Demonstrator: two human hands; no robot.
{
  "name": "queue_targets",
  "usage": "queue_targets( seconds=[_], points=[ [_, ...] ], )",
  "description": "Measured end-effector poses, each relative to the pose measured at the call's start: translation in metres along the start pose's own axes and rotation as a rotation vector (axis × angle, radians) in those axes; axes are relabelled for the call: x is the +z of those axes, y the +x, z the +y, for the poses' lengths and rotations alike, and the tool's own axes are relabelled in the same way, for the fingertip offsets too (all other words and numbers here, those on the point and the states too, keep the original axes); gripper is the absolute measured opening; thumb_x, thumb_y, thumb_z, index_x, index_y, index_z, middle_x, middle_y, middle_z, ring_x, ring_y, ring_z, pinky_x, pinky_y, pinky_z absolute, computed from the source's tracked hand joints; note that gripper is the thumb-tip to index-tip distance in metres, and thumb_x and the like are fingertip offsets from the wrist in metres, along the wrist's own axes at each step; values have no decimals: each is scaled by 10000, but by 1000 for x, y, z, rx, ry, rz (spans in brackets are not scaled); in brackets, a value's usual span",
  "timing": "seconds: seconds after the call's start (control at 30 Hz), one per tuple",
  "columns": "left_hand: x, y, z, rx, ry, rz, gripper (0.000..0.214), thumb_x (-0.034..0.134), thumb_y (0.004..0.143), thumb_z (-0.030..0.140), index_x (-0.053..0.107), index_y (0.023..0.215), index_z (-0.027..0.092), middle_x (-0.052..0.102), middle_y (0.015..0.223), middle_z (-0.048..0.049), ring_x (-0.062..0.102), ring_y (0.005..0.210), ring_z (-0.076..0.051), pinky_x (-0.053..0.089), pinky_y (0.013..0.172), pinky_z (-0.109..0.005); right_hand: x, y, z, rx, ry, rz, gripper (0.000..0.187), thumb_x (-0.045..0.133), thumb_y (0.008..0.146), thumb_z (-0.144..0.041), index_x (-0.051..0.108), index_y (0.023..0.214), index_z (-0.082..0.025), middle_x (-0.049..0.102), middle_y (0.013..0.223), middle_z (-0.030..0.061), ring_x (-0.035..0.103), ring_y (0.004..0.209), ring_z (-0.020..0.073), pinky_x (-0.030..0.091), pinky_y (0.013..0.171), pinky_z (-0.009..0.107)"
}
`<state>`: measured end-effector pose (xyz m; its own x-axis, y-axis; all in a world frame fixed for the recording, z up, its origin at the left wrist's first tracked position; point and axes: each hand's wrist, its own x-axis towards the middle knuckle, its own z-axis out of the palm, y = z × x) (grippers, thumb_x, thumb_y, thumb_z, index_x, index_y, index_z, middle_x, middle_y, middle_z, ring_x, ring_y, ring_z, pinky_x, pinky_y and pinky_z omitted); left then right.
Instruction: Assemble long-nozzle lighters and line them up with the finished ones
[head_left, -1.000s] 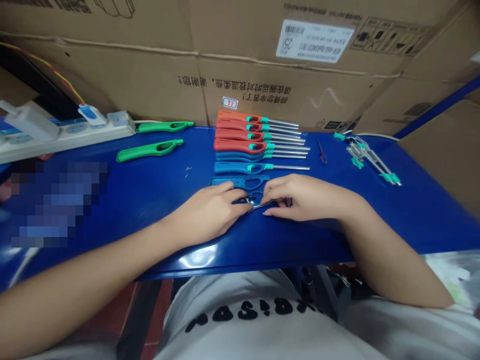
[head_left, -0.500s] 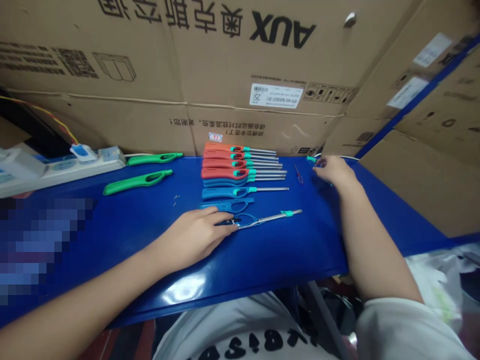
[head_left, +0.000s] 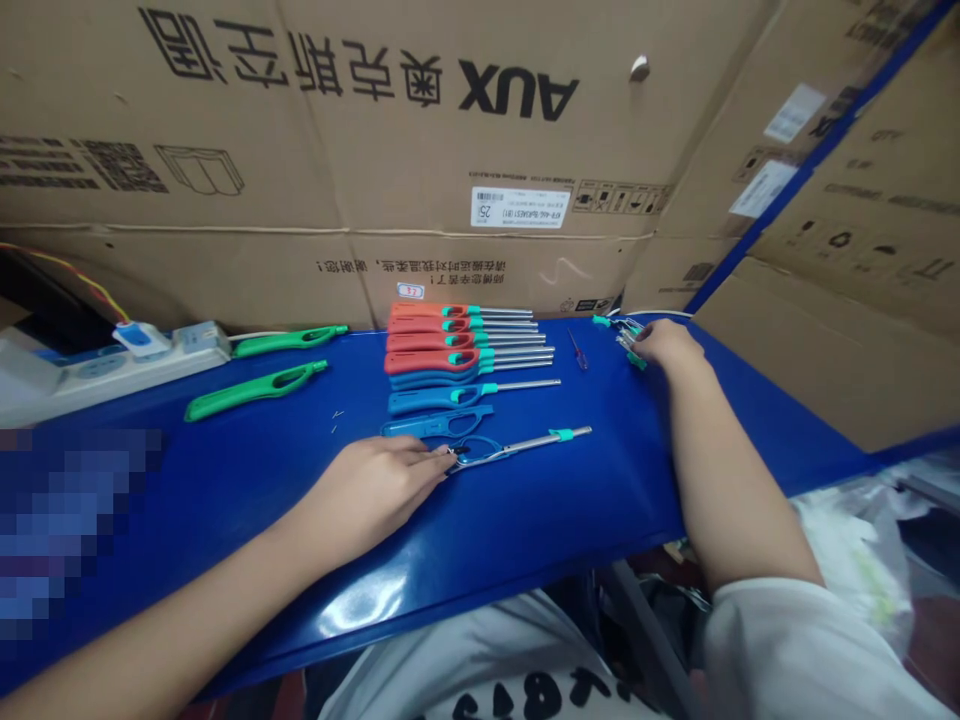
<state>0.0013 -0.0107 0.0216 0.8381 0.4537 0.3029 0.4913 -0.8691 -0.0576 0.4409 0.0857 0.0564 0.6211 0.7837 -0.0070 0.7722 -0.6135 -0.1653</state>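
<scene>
My left hand (head_left: 379, 487) is closed, its fingertips pinching the handle end of an opened blue gas lighter (head_left: 525, 444). The lighter's metal tube points right and carries a teal piece near its tip. Just behind it lies a loose blue handle half (head_left: 405, 425). At the right, my right hand (head_left: 670, 350) reaches into a small pile of metal and teal parts (head_left: 628, 335), fingers curled together; what they grip is hidden. Several finished-looking lighters with red, orange and blue handles (head_left: 431, 360) lie in a stacked row between the hands.
Two green handle pieces (head_left: 255, 391) lie at the left, near a white power strip (head_left: 97, 372). A small screwdriver (head_left: 578, 352) rests right of the lighter row. Tiny pins (head_left: 336, 418) lie on the blue table (head_left: 525, 520). Cardboard walls (head_left: 420, 180) enclose the back and right.
My right hand has shifted slightly over the parts pile, and more of the parts show beside its fingers. My left hand stays at the opened lighter. The whole view has swung slightly right.
</scene>
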Motion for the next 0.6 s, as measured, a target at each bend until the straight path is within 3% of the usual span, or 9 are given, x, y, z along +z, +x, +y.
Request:
queue_targets(
  seconds=[0.23, 0.37, 0.5, 0.6],
  points=[
    [-2, 1, 5, -18, 65, -34, 304, 437, 1051, 263, 723, 1132, 196, 780, 930, -92, 738, 796, -212, 580, 668, -279, 14, 3, 3, -54, 17, -6, 217, 677, 784, -175, 696, 1000, -159, 697, 1098, 193, 685, 1014, 291, 521, 783, 364],
    [-2, 1, 2, -61, 29, -67, 320, 447, 1045, 287, 709, 1204, 194, 788, 995, -86, 754, 829, -227, 603, 704, -315, 13, 9, 5, -16, -2, -7, 196, 701, 796, -229, 669, 976, -156, 691, 1093, 202, 688, 1029, 324, 531, 789, 387],
    [-4, 1, -2, -82, -39, -76, 330, 498, 1022, 268, 678, 1288, 196, 784, 1082, -71, 760, 921, -238, 615, 786, -345, 8, 17, 12, -18, -24, -43, 258, 784, 767, -361, 656, 860, -158, 706, 951, 187, 704, 965, 354, 551, 769, 423],
    [-6, 1, -2, -84, -69, -75, 343, 540, 999, 238, 663, 1318, 203, 778, 1104, -61, 752, 963, -239, 610, 823, -352, 7, 22, 19, -98, -21, -84, 243, 826, 716, -310, 648, 744, -148, 687, 772, 171, 713, 836, 355, 551, 710, 440]
  ],
)
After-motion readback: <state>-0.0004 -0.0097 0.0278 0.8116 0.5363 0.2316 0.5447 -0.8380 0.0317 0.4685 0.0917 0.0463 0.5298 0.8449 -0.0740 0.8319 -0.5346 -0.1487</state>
